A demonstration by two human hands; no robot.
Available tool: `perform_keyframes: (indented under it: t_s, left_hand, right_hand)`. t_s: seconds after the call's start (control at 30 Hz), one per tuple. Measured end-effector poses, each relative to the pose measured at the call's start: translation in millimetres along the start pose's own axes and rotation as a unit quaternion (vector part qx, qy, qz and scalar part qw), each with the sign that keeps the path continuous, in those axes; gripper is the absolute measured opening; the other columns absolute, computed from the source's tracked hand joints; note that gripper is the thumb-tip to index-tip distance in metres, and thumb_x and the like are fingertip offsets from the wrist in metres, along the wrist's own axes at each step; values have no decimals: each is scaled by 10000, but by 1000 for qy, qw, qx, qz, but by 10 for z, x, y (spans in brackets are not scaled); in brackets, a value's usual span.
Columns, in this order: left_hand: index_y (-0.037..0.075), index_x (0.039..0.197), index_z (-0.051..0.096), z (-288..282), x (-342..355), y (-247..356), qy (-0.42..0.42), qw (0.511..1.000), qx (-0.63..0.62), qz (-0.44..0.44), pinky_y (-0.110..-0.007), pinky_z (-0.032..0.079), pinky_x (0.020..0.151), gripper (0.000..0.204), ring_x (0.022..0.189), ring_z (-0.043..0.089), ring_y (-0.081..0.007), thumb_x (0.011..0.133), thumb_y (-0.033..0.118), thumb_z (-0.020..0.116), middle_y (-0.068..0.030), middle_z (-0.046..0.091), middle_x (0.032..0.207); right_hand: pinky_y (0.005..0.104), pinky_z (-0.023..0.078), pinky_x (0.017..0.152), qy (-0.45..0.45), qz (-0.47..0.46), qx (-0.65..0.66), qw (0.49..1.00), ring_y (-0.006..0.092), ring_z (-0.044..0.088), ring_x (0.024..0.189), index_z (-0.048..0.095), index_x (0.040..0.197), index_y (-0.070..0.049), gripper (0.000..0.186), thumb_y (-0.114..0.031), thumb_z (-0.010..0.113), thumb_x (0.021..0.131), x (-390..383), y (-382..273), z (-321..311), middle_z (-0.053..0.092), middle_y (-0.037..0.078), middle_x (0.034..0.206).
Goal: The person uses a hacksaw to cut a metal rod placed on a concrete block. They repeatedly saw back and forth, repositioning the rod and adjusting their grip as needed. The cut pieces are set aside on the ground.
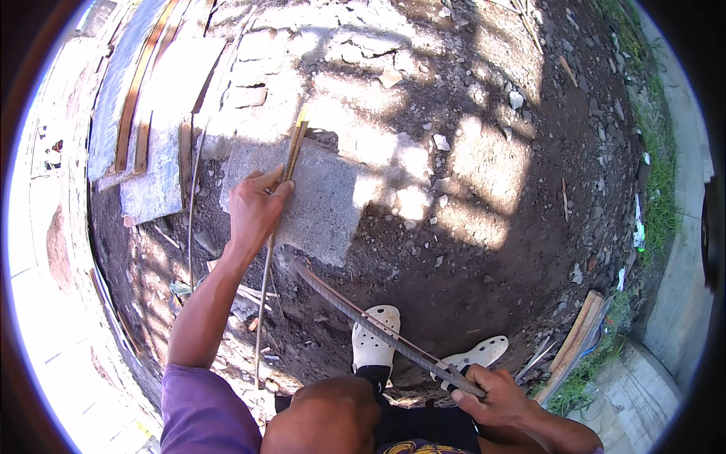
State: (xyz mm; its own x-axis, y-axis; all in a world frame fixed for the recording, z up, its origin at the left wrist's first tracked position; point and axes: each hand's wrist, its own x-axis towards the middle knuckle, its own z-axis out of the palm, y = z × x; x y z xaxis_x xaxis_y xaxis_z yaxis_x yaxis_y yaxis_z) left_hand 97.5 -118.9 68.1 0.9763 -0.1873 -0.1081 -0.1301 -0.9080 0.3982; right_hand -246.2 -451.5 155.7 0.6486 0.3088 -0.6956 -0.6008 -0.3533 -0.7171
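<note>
My left hand (pixel 257 200) is closed around a thin rod (pixel 265 303), which runs from the ground near my knee up across a flat grey concrete slab (pixel 329 189). Beyond my fingers, narrow yellow-brown strips (pixel 296 144) lie along the same line; whether they are part of the rod I cannot tell. My right hand (pixel 491 397) grips the near end of a long, slim, dark bar-like tool (pixel 348 306). The tool slants up to the left over my shoes, its far tip close to the slab's near edge. Its exact kind is unclear.
Grey sheets and wooden boards (pixel 155 144) are stacked at the upper left. A second thin rod (pixel 195 181) stretches beside them. Broken stones and rubble cover the dark soil. My white clogs (pixel 376 337) stand on the ground, with planks (pixel 575 340) and grass at the right.
</note>
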Motion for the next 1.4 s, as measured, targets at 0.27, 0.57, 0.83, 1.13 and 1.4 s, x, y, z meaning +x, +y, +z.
perform_keyframes:
  t_s: [0.27,0.57,0.83,1.13,1.4]
  left_hand:
    - [56,1239,773,33,-32,-92,2,999,-2,40,-399,579,718,389,740,733,-255,895,238,776,-125,773,989]
    - [88,1223,783,-12,-24,-95,-30,998,13,44,-461,581,821,338,879,740,-345,942,265,718,-117,750,1035]
    - [89,1134,803,-7,-35,-91,-31,998,20,45,-474,586,831,262,895,742,-351,962,247,684,-149,749,1010]
    - [78,1146,798,32,-38,-126,-12,998,2,63,-474,590,836,268,886,747,-358,954,234,696,-166,754,1018]
    - [68,1188,785,13,-47,-51,-30,999,19,33,-461,580,883,306,947,738,-368,941,231,706,-170,746,1070]
  right_hand:
    - [466,526,548,-28,-21,-44,998,357,713,593,593,939,2,503,-491,654,1017,252,22,303,646,180,622]
    - [545,514,577,36,-159,-144,976,479,676,630,585,939,4,580,-570,602,1024,1086,-44,752,623,261,644]
    - [534,491,585,92,-155,-149,972,510,650,640,593,928,14,595,-573,592,1027,1616,-282,708,599,287,650]
    - [514,472,568,123,-169,-150,966,472,622,583,555,860,0,575,-547,600,1031,1783,-319,668,563,259,613]
    - [522,482,560,116,-190,-150,963,473,638,583,581,880,-3,567,-550,615,1023,1876,-274,618,574,264,610]
